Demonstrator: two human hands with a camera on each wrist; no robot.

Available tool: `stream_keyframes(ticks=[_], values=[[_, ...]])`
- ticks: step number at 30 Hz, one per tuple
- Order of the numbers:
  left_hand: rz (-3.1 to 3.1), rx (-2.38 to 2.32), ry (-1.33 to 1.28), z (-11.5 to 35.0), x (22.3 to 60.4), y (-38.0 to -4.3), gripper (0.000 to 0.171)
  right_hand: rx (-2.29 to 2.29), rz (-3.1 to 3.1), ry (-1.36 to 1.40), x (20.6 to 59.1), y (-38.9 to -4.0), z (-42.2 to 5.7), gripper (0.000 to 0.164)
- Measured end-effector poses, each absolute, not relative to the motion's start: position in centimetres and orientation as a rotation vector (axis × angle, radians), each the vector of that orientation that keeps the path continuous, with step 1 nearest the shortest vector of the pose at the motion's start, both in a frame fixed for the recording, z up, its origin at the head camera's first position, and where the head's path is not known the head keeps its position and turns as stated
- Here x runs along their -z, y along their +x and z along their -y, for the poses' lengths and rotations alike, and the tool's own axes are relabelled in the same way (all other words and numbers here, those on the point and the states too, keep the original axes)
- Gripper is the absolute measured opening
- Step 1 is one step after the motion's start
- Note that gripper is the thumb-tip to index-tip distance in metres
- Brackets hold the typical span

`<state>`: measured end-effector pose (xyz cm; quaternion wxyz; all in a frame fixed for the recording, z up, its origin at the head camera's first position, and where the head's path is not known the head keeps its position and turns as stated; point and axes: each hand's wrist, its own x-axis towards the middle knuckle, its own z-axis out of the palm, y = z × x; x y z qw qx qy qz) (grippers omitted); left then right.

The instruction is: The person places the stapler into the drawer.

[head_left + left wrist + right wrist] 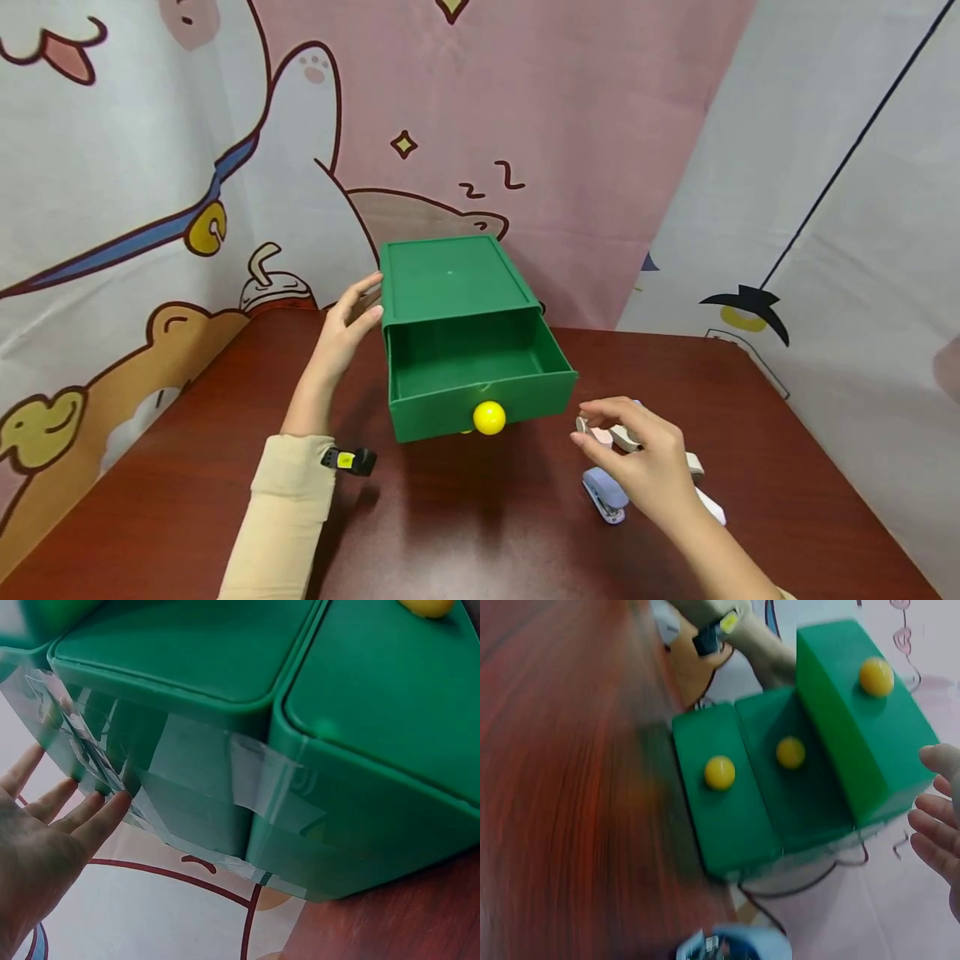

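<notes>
A small green drawer cabinet [457, 275] has its top drawer [442, 417] pulled out, baring the green inside. A round yellow knob [490, 417] is on that drawer's front. My left hand [347, 329] lies along the cabinet's left side. In the left wrist view, its straight fingers [101, 817] reach to the clear tape on that side. To the right of the drawer is my right hand [645, 454], thumb and index fingertips a little apart. A small whitish thing shows between them from the head; the right wrist view shows relaxed fingers [934, 832] with nothing visible in them.
A blue stapler [606, 495] lies on the brown table [487, 542], left of the right wrist. Several small pale items, including a beige one [624, 438] and a white one [711, 506], lie partly behind the right hand. A patterned cloth [585, 125] hangs behind.
</notes>
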<state>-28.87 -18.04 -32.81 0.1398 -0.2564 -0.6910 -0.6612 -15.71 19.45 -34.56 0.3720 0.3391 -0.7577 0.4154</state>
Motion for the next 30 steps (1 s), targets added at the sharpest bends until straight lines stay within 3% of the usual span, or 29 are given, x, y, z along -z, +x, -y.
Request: stream_keyframes(ticks=[4, 30], values=[[2.011, 1.902, -0.726, 18.3, 32.8, -28.7, 0.049, -1.055, 2.04, 0.782, 35.1, -16.1, -20.9, 0.043], [2.003, 1.905, -0.729, 18.1, 33.1, -28.9, 0.051, -1.01, 2.474, 0.602, 40.3, -19.9, -26.1, 0.049]])
